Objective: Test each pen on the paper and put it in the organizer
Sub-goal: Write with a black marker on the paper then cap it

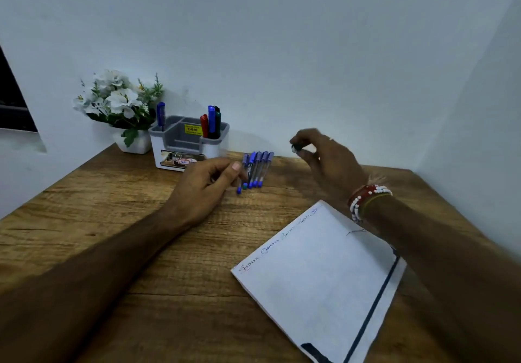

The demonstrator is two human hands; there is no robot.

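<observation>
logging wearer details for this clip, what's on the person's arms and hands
Both forearms are bare, with no sleeves in view. The right wrist carries stacked bracelets: red beads, white beads and a thin greenish band, with frayed thread ends beside them. A thin ring shows on the right hand. The left hand shows nothing worn.

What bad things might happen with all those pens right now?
1. The left hand reaches into the row of blue pens lying loose on the wooden desk; a bump might roll several away.
2. The right hand pinches a small dark thing, maybe a cap, above the desk; it might drop and get lost.
3. The right forearm crosses over the paper with fresh writing, so it might smudge the ink.
</observation>
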